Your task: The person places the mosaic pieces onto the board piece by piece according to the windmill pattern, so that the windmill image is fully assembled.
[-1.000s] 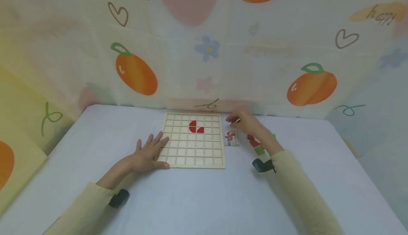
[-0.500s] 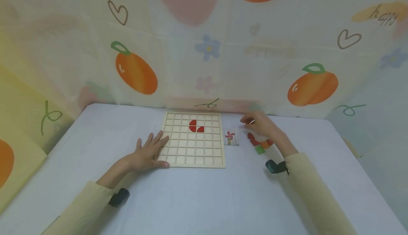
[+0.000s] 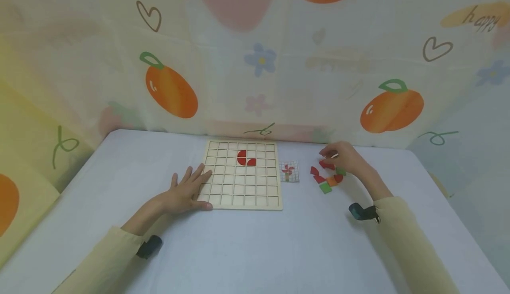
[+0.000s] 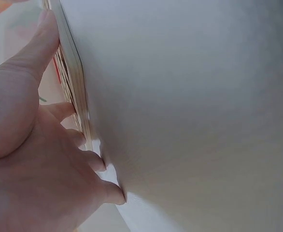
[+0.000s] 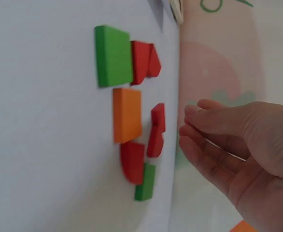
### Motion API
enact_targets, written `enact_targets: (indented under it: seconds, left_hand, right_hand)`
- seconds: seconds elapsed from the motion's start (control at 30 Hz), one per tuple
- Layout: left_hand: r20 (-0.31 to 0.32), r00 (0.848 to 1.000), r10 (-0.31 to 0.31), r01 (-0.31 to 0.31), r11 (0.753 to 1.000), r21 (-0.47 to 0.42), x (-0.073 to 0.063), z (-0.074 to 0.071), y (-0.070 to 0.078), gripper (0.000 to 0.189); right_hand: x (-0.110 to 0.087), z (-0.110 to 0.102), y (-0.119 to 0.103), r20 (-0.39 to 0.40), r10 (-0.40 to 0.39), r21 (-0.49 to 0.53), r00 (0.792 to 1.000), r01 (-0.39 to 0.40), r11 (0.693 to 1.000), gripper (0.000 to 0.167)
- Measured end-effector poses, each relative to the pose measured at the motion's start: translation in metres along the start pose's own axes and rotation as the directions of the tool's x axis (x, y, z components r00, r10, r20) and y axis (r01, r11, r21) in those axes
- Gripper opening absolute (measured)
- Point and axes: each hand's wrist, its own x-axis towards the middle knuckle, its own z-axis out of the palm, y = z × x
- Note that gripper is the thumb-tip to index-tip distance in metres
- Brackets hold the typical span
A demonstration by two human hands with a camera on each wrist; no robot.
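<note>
In the head view my left hand [image 3: 181, 196] lies with fingers spread at the left edge of a wooden grid board [image 3: 255, 191]. Its thumb and fingertips touch that edge in the left wrist view. Several red quarter-circle tiles, such as one red tile [image 3: 241, 161], sit in upper cells of the board. My right hand [image 3: 344, 157] hovers over a loose cluster, fingers loosely bent and nothing visible between them. In the right wrist view the cluster has a green square tile [image 5: 115, 57], an orange square tile [image 5: 127, 116], red quarter-circle tiles [image 5: 133, 162] and another green tile [image 5: 145, 182].
A small pattern card [image 3: 295, 176] showing a red pinwheel flower lies against the board's right side. The white tabletop [image 3: 247, 249] runs back to a printed cloth backdrop [image 3: 223, 86] behind the board.
My right hand has moved rightward, from beside the pattern card to over the loose tiles, which show more fully now. The left hand and the board have stayed in place.
</note>
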Motion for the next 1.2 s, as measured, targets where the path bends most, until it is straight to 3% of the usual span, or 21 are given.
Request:
enact_targets:
  seconds: [0.27,0.4,0.8,1.2]
  left_hand:
    - [0.002,1.000,0.026,-0.026,1.000,-0.007,0.000,0.000,0.002,0.102]
    - [-0.001,1.000,0.007,-0.007,1.000,0.004,-0.002,0.000,0.002,0.102]
    - [-0.014,1.000,0.020,-0.020,1.000,-0.013,-0.004,-0.001,0.002,0.102]
    - [-0.014,1.000,0.025,-0.026,1.000,-0.018,-0.003,-0.001,0.000,0.102]
  right_hand:
    - [-0.012,0.005,0.024,-0.003,0.052,0.006,0.999,-0.052,0.999,0.030]
    - [-0.014,0.007,0.028,0.002,0.049,0.020,0.999,-0.049,0.999,0.030]
    - [-0.011,0.012,0.025,-0.012,0.089,0.036,0.996,-0.088,0.995,0.031]
    - [-0.010,0.009,0.023,-0.037,0.061,0.037,0.997,-0.059,0.998,0.029]
